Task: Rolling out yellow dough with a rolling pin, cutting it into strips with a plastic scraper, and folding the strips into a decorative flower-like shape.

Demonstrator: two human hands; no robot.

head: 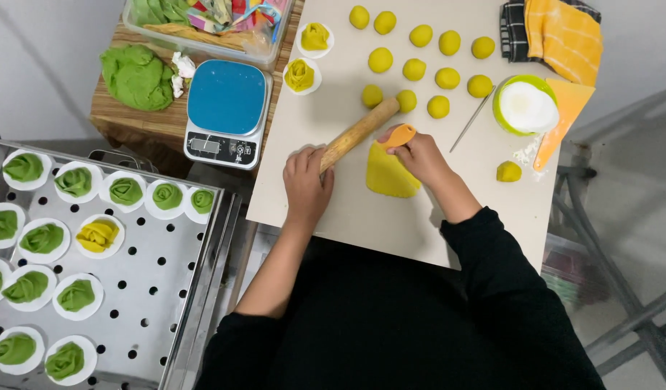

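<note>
left hand [306, 184] closed loosely over the near end of a wooden rolling pin [359, 133], which lies slanted on the pale board [333, 209], far end touching one of the small balls. right hand [418, 155] just beside it, fingers curled round an orange scraper [399, 134], pressing at the far edge of a flat yellow dough sheet [389, 175] near the middle of the board.

judged about midway. done already: two yellow rose buns on paper rounds [307, 56] at the far left of the board, and on the holed steel tray [159, 289] at the left, many green rose buns [74, 182] plus one yellow one [97, 235]. left to do: some dozen yellow dough balls [414, 69] in rows at the far side, one more ball [508, 171] at the right edge, and a lump of green dough [138, 76] on the wooden table far left.

also there: blue kitchen scale [226, 108] between green lump and board, green-rimmed bowl of flour [525, 106] at the right, thin skewer [471, 119] beside it, orange cloth [564, 36] in the far right corner.
</note>
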